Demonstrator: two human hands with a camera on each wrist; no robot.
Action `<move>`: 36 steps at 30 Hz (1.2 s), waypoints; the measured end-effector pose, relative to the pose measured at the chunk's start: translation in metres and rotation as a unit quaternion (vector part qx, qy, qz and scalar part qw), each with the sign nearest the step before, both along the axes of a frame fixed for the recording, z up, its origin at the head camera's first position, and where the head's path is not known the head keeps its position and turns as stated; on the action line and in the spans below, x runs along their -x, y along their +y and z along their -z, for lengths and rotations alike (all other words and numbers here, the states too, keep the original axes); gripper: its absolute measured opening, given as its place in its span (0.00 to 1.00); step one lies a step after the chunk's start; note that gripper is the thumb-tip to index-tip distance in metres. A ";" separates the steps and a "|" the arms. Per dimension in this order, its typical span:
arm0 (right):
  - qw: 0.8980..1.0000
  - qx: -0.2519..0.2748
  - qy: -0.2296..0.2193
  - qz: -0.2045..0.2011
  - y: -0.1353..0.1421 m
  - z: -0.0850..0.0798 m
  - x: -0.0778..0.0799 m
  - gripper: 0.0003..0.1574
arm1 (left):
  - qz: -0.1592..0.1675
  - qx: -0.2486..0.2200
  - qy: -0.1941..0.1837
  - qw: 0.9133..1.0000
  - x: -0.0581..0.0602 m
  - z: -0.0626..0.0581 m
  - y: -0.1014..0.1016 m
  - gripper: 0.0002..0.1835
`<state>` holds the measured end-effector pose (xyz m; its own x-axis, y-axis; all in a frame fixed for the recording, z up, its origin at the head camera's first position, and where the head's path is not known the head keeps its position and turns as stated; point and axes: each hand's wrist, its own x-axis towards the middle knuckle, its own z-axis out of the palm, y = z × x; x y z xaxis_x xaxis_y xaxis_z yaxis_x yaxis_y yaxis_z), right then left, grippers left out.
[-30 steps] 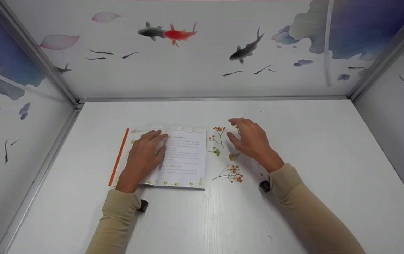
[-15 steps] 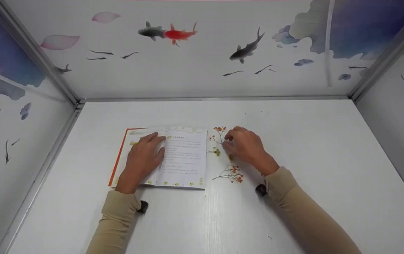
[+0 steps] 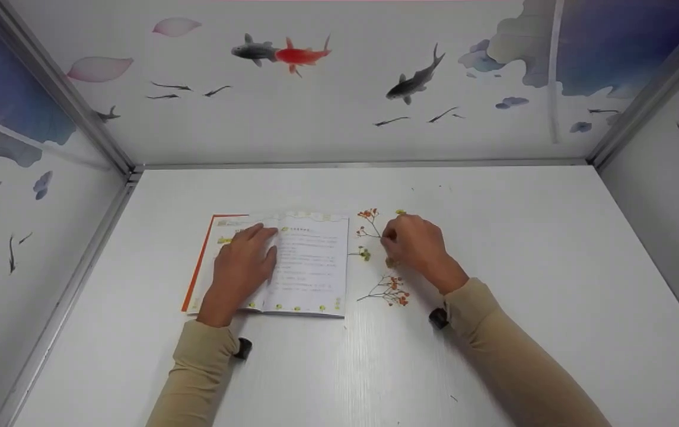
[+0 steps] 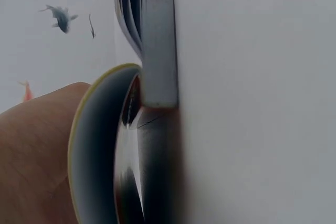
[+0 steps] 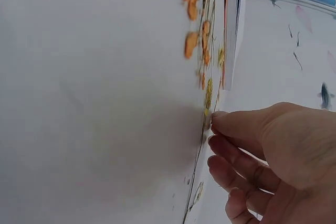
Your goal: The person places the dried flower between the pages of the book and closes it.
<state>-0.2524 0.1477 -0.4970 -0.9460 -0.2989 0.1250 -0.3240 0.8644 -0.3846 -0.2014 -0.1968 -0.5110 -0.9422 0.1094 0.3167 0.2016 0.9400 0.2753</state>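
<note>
An open book [image 3: 309, 261] with an orange edge lies on the white table. My left hand [image 3: 241, 261] rests spread over its left page, fingertips near the fold. To the right of the book, my right hand [image 3: 421, 243] pinches the stem end of an orange-flowered sprig [image 3: 367, 213] between thumb and fingers. In the right wrist view, thumb and fingertips of the right hand [image 5: 289, 150] come together low over the table. Another orange sprig [image 3: 397, 292] lies nearer the front. A small yellow-green sprig [image 3: 364, 254] sits by the page edge.
Another yellow sprig [image 3: 399, 212] peeks out behind the right hand, and a yellow-green flower head [image 3: 391, 263] shows just below it. Painted panels with fish [image 3: 415, 83] wall the table [image 3: 523, 237] at the back and sides. Tiny dark bits [image 3: 453, 398] lie on the tabletop.
The right hand has come down and slightly left, its spread fingers closing onto the orange sprig's stem. The sprig has shifted slightly. The left hand has stayed on the book.
</note>
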 end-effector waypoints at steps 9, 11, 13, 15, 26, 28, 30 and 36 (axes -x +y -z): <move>0.999 -0.045 0.013 0.017 -0.003 0.000 -0.005 0.09 | -0.012 0.000 -0.008 1.000 -0.002 -0.001 0.002 0.19; 0.997 -0.065 0.027 0.018 -0.004 0.001 -0.007 0.10 | -0.013 -0.001 -0.012 1.000 -0.002 -0.001 0.002 0.20; 0.995 -0.084 0.042 0.018 -0.006 0.002 -0.010 0.11 | -0.016 -0.002 -0.017 1.000 -0.002 0.000 0.002 0.20; 0.994 -0.098 0.049 0.020 -0.006 0.003 -0.011 0.12 | -0.016 -0.004 -0.018 1.000 -0.002 0.000 0.002 0.20; 0.991 -0.130 0.029 0.029 -0.005 0.008 -0.007 0.13 | -0.010 -0.013 -0.021 1.000 -0.003 -0.003 0.003 0.19; 0.991 -0.129 0.037 0.029 -0.004 0.009 -0.007 0.12 | -0.011 -0.010 -0.026 1.000 -0.003 -0.002 0.003 0.19; 0.991 -0.123 0.055 0.026 -0.004 0.009 -0.007 0.11 | -0.013 -0.011 -0.036 0.999 -0.002 -0.002 0.002 0.20; 0.988 -0.112 0.105 0.013 -0.009 0.008 -0.009 0.13 | -0.011 -0.019 -0.046 0.999 -0.003 -0.001 0.001 0.21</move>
